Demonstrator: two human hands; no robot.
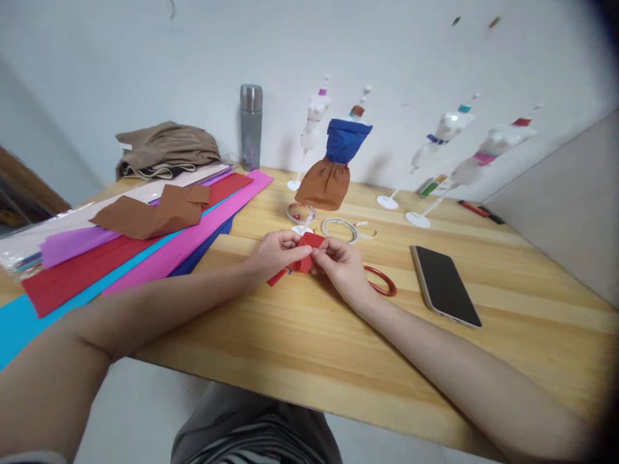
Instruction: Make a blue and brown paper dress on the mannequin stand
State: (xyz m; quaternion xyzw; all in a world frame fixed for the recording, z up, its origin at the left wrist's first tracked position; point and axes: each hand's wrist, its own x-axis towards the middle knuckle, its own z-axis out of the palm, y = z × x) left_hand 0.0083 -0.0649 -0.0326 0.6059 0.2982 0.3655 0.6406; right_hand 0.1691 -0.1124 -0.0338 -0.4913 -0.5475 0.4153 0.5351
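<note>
A small piece of red paper point(304, 261), folded or creased, is held between both hands above the table. My left hand point(275, 252) pinches its left side with thumb and fingers. The right edge is gripped by my right hand point(341, 263), thumb on top. Below the left hand lies a narrow red scrap point(276, 278). Red-handled scissors, or a similar red loop point(383, 281), lie beside my right wrist, partly hidden by it. Just beyond the hands are a roll of white tape point(340, 222) and a clear tape roll point(300, 205).
Small mannequins stand along the wall, one point(349, 143) in a blue top and brown skirt. A phone point(445, 283) lies at right. Coloured paper sheets point(193, 248), a brown piece point(152, 216), folded cloth point(167, 147) and a steel flask point(251, 129) occupy the left and back.
</note>
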